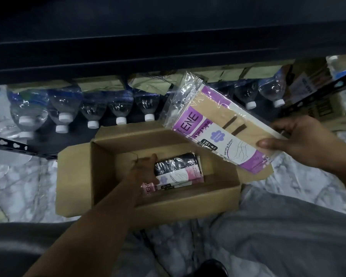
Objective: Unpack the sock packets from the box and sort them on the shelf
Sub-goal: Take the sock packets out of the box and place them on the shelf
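Observation:
An open cardboard box sits on the floor in front of me. Inside lies a black sock packet with a pink and white label. My left hand reaches into the box and grips the left side of that packet. My right hand holds a beige sock packet with a purple label, pinched at its lower right end, up in the air above the box's right flap. A dark shelf board runs across the top of the view.
Under the shelf board lies a row of plastic water bottles with white caps pointing at me, and brown cartons behind them. A black metal shelf rail is at the left. Another carton stands at the right. The floor is marbled white; my grey-clad knees flank the box.

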Motion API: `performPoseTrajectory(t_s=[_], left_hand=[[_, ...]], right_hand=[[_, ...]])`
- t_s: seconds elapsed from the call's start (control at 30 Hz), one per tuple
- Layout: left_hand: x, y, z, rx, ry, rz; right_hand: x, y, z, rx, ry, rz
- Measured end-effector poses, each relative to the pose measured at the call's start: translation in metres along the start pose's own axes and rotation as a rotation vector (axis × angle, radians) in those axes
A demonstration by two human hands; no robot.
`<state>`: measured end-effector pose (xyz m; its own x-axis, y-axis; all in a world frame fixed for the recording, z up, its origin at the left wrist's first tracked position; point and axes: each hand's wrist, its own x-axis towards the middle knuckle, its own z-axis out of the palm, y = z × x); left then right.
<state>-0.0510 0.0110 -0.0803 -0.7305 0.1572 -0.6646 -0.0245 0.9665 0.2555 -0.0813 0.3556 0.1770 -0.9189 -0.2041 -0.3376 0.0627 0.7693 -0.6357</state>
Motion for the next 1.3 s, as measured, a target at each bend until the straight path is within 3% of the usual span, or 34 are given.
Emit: performPoseTrajectory(t_s=[0.1,0.3,0.5,0.63,0.87,1.3], left_hand=[[-0.006,-0.006,-0.013,-0.035,-0.120,-0.025],[-0.017,-0.029,-0.014,-0.189,-0.099,-0.098],[-0.033,-0.038,-0.007,-0.512,0.018,-0.039],[-0.050,-0.032,-0.014,-0.854,0.127,-0.105],[-0.075,-0.011,-0.041,-1.204,0.285,-0.154],[-0.163,-0.019,-0.094,-1.132,0.428,0.028]], right_hand=[[-0.003,-0.003,-0.001,0.017,0.014,0.006],[-0.007,-0.012,-0.003,0.029,0.033,0.012],[-0.007,-0.016,-0.002,0.008,0.025,-0.020],[-0.006,-0.017,-0.001,0.081,0.022,-0.032],[-0.005,-0.031,0.003,0.146,-0.007,-0.025],[-0.028,-0.049,0.016,0.066,-0.083,-0.079]])
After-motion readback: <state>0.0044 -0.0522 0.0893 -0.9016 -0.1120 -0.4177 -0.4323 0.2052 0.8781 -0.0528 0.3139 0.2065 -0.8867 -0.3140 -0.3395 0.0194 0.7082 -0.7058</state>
